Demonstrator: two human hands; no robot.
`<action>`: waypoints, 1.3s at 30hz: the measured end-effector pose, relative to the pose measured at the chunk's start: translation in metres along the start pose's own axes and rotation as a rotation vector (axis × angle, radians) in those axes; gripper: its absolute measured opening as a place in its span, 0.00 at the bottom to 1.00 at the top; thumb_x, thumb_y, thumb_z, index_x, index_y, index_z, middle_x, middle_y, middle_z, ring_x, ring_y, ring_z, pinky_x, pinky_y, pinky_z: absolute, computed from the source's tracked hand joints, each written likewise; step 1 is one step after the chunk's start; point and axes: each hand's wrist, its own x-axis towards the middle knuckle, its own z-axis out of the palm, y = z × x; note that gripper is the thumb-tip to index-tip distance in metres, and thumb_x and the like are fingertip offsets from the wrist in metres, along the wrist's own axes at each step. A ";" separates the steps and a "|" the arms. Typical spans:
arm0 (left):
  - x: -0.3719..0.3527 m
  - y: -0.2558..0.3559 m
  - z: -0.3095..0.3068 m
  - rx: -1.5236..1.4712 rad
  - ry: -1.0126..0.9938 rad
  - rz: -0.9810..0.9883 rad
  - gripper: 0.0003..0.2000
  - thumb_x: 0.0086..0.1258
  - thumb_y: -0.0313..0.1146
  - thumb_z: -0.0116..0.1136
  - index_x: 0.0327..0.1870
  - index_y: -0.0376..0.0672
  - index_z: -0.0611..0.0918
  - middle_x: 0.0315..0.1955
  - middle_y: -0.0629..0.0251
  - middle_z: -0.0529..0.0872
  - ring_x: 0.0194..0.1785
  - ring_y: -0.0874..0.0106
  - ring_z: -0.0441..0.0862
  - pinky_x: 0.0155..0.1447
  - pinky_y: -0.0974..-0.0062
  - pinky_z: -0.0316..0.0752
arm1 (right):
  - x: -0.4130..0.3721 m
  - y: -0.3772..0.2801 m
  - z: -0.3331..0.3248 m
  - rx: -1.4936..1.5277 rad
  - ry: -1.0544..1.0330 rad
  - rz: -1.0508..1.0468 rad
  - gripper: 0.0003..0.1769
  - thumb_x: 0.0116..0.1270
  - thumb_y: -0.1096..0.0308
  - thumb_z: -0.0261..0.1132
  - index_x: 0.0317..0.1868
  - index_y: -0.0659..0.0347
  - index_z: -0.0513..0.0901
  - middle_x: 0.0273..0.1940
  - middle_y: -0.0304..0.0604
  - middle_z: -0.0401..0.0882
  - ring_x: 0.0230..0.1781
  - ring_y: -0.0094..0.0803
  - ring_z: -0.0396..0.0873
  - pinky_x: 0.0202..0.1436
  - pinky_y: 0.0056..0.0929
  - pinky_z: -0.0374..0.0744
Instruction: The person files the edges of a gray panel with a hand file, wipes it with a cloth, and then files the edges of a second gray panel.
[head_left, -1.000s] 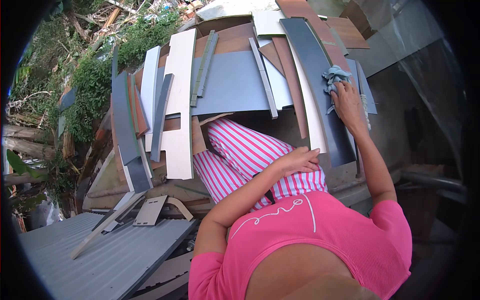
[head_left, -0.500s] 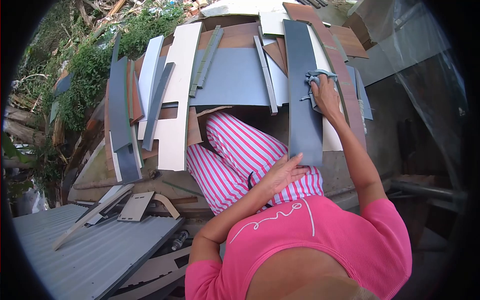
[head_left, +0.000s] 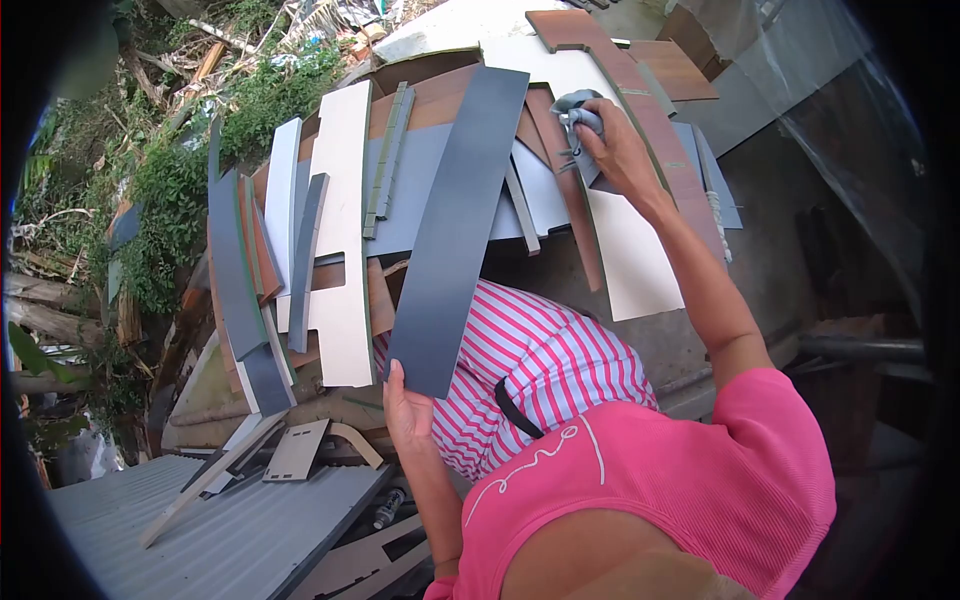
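Observation:
A long dark grey board (head_left: pixel 455 225) slants across the middle, its near end over my lap. My left hand (head_left: pixel 408 408) grips that near end at the left corner, with the thumb along the edge and the other fingers partly hidden. Bunched in my right hand (head_left: pixel 628 150) is a grey-blue cloth (head_left: pixel 575 115). That hand is right of the dark board and apart from it, above a cream board (head_left: pixel 632 255) and a narrow brown strip (head_left: pixel 572 195).
Left of the dark board lie a cream board with cut-outs (head_left: pixel 340 190), a stack of thin green-grey strips (head_left: pixel 388 160) and several grey boards (head_left: pixel 237 265). A long brown board (head_left: pixel 630 85) is at the right. Corrugated metal sheet (head_left: pixel 230 520) lies lower left, with offcuts and a small bottle (head_left: pixel 390 508).
The dark grey board has swung left, away from the cream board, with my left hand at its near end. My right hand has lifted the cloth off it and moved up and left.

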 end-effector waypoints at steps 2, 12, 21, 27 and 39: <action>0.004 0.000 -0.009 -0.090 -0.005 -0.011 0.22 0.77 0.40 0.55 0.65 0.35 0.72 0.61 0.55 0.79 0.63 0.61 0.78 0.67 0.57 0.74 | 0.027 0.044 -0.021 0.019 0.115 0.043 0.17 0.70 0.63 0.62 0.55 0.61 0.74 0.48 0.57 0.79 0.49 0.54 0.79 0.52 0.44 0.76; 0.005 0.003 -0.008 -0.268 0.066 -0.004 0.24 0.73 0.38 0.61 0.65 0.37 0.73 0.62 0.57 0.79 0.65 0.61 0.76 0.70 0.56 0.71 | 0.076 0.164 -0.046 -0.212 0.229 0.244 0.22 0.73 0.50 0.58 0.55 0.58 0.82 0.49 0.55 0.82 0.51 0.50 0.79 0.54 0.44 0.75; -0.009 -0.008 -0.002 -0.308 0.118 0.027 0.23 0.75 0.38 0.58 0.65 0.35 0.73 0.63 0.56 0.78 0.65 0.61 0.75 0.71 0.55 0.70 | 0.065 0.340 -0.071 -0.374 0.414 0.907 0.34 0.65 0.46 0.65 0.66 0.50 0.70 0.66 0.61 0.67 0.67 0.59 0.66 0.66 0.57 0.69; -0.008 0.008 0.003 -0.299 0.140 0.025 0.23 0.76 0.40 0.57 0.66 0.37 0.72 0.63 0.57 0.77 0.66 0.60 0.75 0.70 0.52 0.69 | -0.025 0.291 -0.109 -0.499 0.177 0.909 0.39 0.62 0.40 0.66 0.66 0.55 0.70 0.65 0.62 0.68 0.67 0.59 0.68 0.66 0.55 0.69; -0.024 0.053 0.018 -0.072 0.158 0.337 0.20 0.75 0.40 0.60 0.58 0.34 0.77 0.52 0.59 0.84 0.52 0.70 0.82 0.57 0.73 0.78 | -0.079 0.329 -0.125 -0.825 -0.056 0.696 0.26 0.70 0.50 0.58 0.60 0.60 0.78 0.53 0.57 0.83 0.56 0.56 0.80 0.59 0.48 0.76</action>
